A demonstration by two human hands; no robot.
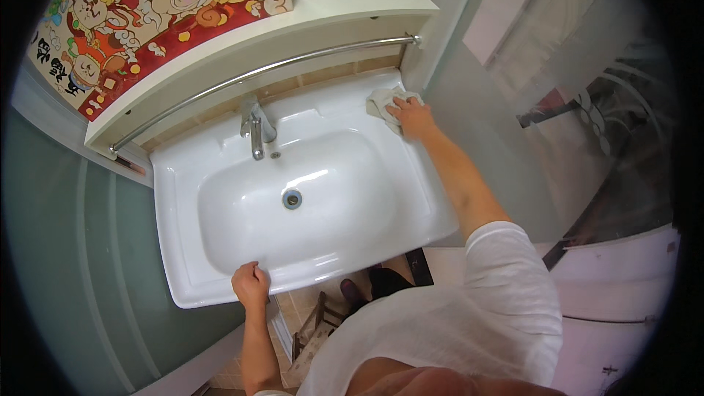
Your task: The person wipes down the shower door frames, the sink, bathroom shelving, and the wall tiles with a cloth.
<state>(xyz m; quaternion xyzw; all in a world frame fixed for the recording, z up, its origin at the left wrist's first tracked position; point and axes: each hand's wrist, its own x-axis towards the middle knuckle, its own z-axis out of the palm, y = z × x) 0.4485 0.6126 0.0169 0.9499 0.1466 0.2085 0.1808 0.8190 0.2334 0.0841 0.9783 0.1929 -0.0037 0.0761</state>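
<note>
A white ceramic washbasin [341,220] spreads out before me. At its back right corner my right hand [412,116] presses a crumpled pale cloth [383,102] against the flat rim. The fingers lie over the cloth, and part of it is hidden under them. My left hand [251,284] rests on the basin's front edge, left of the middle, with its fingers curled over the rim. A chrome faucet [257,135] stands at the back of the bowl. The drain [292,199] has a blue ring around it, and no water shows in the bowl.
A chrome towel bar [264,86] runs under a white shelf [352,14] behind the basin. Above hangs a colourful cartoon panel [181,5]. Frosted glass [49,231] borders the left, a glass panel [495,137] the right. A wooden stool [316,335] stands below.
</note>
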